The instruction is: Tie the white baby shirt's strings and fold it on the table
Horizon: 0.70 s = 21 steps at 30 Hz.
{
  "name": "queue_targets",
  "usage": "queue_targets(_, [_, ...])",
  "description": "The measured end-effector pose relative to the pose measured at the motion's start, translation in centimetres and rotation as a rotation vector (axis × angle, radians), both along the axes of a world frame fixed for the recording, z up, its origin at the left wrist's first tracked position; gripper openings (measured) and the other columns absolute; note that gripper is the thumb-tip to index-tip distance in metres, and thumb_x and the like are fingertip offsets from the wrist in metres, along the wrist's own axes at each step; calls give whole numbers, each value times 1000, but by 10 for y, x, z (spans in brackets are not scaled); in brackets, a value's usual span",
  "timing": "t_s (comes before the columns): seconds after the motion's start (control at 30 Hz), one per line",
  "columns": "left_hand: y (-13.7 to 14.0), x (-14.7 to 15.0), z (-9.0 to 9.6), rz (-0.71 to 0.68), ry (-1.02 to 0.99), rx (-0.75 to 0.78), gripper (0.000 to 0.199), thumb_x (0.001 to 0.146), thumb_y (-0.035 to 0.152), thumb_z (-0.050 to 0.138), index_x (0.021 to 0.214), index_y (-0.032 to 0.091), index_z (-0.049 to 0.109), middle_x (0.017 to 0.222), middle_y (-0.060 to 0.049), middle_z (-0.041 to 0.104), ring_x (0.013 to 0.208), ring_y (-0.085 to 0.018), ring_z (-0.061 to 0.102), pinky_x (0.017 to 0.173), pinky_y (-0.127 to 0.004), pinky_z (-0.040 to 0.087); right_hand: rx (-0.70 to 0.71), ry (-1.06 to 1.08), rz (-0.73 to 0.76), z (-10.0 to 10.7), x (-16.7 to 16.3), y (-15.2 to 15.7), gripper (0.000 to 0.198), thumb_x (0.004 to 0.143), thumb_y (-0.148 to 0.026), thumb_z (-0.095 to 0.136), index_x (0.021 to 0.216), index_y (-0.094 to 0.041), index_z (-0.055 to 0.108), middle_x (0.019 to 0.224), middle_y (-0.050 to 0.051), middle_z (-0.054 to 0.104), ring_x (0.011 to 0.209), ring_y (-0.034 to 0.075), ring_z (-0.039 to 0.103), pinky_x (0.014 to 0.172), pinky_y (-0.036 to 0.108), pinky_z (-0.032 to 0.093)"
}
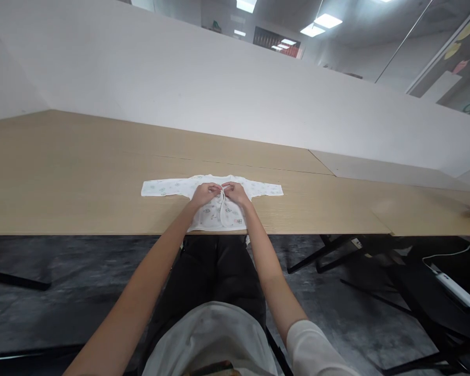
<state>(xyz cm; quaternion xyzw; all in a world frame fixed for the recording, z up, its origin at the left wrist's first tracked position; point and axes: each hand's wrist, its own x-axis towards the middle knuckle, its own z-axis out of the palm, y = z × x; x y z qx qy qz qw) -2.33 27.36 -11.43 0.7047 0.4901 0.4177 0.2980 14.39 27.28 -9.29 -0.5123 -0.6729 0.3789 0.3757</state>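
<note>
Rightward of shirt [211, 212]: power strip [456, 289], perhaps.

Small white top [210, 215] (faintly printed), flat on the table [82, 183], sleeves spread wide, hem near its edge

- White partition [219, 89] along the surface's [82, 183] far edge
- Black chair [419, 292] below the near edge, rightward, bearing a white power strip [456, 290]
- Ceiling lights [328, 21] beyond the partition

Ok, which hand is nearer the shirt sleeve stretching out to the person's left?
Left. The left hand is on the front of the shirt, on the same side as that sleeve; the right hand is just across the front opening, farther away.
</note>
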Motion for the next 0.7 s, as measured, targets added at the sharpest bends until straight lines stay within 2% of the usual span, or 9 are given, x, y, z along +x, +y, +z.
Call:
queue_targets(0.13, [-5, 2, 6, 12, -30, -27, 33, 72, 43, 60, 86, 15, 72, 90, -8, 73, 84, -20, 66, 78, -29, 50, 42, -26, -9, -1, -3, -1, 35, 67, -9, 55, 99, -16, 67, 70, -2, 66, 65, 11, 61, 70, 22, 50])
queue_targets(0.33, [-7, 2, 8, 67, 93, -33, 31, 72, 45, 61, 81, 18, 73, 84, -6, 73, 82, -22, 65, 79, -31, 49, 74, -59, -46, -2, -6, -2, 30, 64, -11, 59, 93, -17, 65, 68, -3, 65, 67, 12, 61, 67, 22, 49])
queue_targets(0.43, [-4, 1, 5, 71, 189, 25, 27, 74, 40, 57, 81, 20, 74, 88, -4, 73, 88, -22, 64, 88, -34, 47, 41, -43, -94, -1, -7, -2, 28, 62, -13, 62, 90, -18, 62, 65, -4, 63, 65, 13, 61, 65, 22, 49])
queue_targets(0.53, [-1, 2, 2, 126, 272, 138, 21, 73, 36, 59, 74, 22, 74, 96, -5, 71, 101, -25, 60, 101, -39, 40, -20, 8, -140, 1, -6, -1, 30, 59, -12, 61, 89, -17, 60, 63, -6, 61, 61, 12, 59, 61, 21, 48])
queue_targets(0.7, [0, 3, 2, 198, 339, 177, 16, 70, 33, 64, 70, 21, 74, 100, -8, 68, 104, -27, 57, 104, -41, 37, -53, 40, -159, 3, -3, -1, 33, 59, -13, 58, 91, -16, 61, 60, -6, 58, 57, 11, 56, 57, 21, 45])
